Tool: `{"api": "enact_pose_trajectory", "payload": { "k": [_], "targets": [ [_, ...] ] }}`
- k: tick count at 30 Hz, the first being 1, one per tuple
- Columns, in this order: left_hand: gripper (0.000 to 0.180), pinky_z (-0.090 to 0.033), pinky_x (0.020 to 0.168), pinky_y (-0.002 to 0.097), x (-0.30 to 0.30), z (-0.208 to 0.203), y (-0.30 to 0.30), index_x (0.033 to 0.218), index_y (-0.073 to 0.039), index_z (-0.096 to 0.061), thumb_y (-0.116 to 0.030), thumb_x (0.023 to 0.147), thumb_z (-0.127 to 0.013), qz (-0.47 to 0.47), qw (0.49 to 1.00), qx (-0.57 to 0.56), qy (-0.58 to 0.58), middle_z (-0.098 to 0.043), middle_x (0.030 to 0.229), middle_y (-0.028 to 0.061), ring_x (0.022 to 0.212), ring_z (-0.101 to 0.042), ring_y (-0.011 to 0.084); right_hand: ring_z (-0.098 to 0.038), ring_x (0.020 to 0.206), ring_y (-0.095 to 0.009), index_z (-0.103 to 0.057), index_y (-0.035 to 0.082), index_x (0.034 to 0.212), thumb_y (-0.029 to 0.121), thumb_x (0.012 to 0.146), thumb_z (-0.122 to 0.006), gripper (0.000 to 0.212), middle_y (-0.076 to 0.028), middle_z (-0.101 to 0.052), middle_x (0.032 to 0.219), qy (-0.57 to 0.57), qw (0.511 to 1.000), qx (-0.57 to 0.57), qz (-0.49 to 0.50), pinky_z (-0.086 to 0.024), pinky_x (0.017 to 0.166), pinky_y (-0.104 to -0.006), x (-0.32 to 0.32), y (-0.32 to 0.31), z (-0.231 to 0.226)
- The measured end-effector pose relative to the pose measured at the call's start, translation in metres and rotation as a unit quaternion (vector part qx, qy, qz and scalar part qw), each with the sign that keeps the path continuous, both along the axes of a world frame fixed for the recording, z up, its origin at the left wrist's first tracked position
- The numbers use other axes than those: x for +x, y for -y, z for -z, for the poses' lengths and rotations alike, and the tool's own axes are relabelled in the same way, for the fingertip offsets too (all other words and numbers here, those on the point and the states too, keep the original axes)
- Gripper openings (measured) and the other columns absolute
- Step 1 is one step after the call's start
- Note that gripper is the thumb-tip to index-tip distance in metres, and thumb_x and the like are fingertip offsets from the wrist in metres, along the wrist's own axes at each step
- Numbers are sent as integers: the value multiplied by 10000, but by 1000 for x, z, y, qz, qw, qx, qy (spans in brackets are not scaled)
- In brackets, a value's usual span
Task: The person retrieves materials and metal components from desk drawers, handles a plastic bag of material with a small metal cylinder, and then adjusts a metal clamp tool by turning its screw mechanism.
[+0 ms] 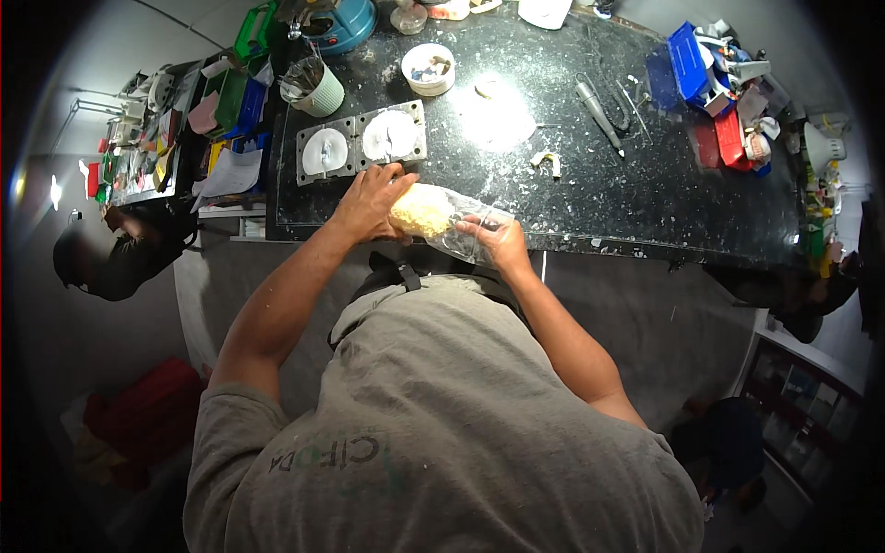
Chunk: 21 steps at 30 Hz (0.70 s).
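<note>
A clear plastic bag point(446, 241) with a pale yellow, crumbly mass point(421, 214) inside lies across the near edge of the bench. My left hand point(371, 201) is closed around its left end, fingers curled over the top. At the other end, my right hand point(500, 241) pinches the loose, see-through plastic between thumb and fingers. Just beyond my left hand sit two square metal flask halves side by side, the left one point(307, 170) and the right one point(416, 114), each filled with white plaster.
A ribbed cup of tools point(323, 96) and a white tub point(429, 81) stand behind the flasks. A pen-shaped handpiece point(601, 116) and a small U-shaped piece point(548, 162) lie to the right. Blue point(684, 60) and red point(728, 138) bins line the far right. Other people are at both sides.
</note>
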<state>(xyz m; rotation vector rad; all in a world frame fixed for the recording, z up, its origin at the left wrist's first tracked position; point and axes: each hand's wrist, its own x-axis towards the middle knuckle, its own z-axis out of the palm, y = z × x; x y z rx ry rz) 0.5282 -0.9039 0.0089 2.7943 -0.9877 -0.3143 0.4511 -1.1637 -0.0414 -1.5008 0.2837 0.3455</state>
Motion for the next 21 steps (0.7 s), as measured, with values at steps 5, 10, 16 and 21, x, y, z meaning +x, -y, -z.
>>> {"api": "enact_pose_trajectory", "payload": {
  "k": [5, 10, 16, 21],
  "targets": [
    [1158, -381, 1021, 450, -12, 0, 5, 1498, -153, -414, -751, 578, -784, 45, 995, -83, 23, -438, 1286, 105, 1140, -442, 294, -666, 730, -112, -785, 34, 950, 249, 778, -846, 282, -60, -754, 821, 33, 999, -27, -33, -521, 695, -295, 7, 20, -1],
    [1137, -378, 994, 426, -17, 21, 15, 1476, -150, -453, -834, 601, -697, -2, 995, -81, 59, -441, 1283, 104, 1129, -427, 280, -663, 664, -144, -783, 81, 979, 340, 817, -805, 306, -109, -735, 772, 2, 970, -237, -51, -508, 648, -316, 9, 15, -31],
    [1065, -412, 1034, 478, -13, 32, 20, 1397, -165, -532, -785, 562, -762, -7, 992, -114, 58, -422, 1302, 120, 1156, -410, 319, -699, 634, -294, -772, 91, 922, 336, 816, -780, 267, -151, -700, 697, 30, 960, -278, -30, -534, 620, -404, 10, 5, -13],
    [1028, -468, 1001, 488, -13, 34, 20, 1377, -175, -546, -687, 537, -843, -19, 989, -148, 13, -421, 1282, 112, 1157, -407, 350, -712, 735, -345, -776, 109, 929, 298, 786, -758, 238, -174, -716, 780, 93, 908, -397, -102, -560, 697, -448, 19, -16, -9]
  ]
}}
